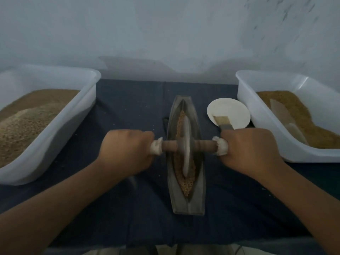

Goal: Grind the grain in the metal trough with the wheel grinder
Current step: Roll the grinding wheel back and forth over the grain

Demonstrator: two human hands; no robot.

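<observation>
Left hand [127, 150] and right hand [250, 150] grip the cloth-wrapped handle ends of a wheel grinder [186, 140], upright between them in a metal trough [189, 205] of grain [186, 188]. Outside the hands sit a left tub [88, 100] and a right tub [244, 100].

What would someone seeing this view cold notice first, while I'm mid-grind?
Dead centre, the wheel grinder stands in the long metal trough, its disc sunk in brown grain, the left hand and right hand gripping the cloth-wrapped ends of its axle. A white tub heaped with grain sits at each side, the left tub and the right tub. A white dish with a brush lies just right of the trough.
</observation>
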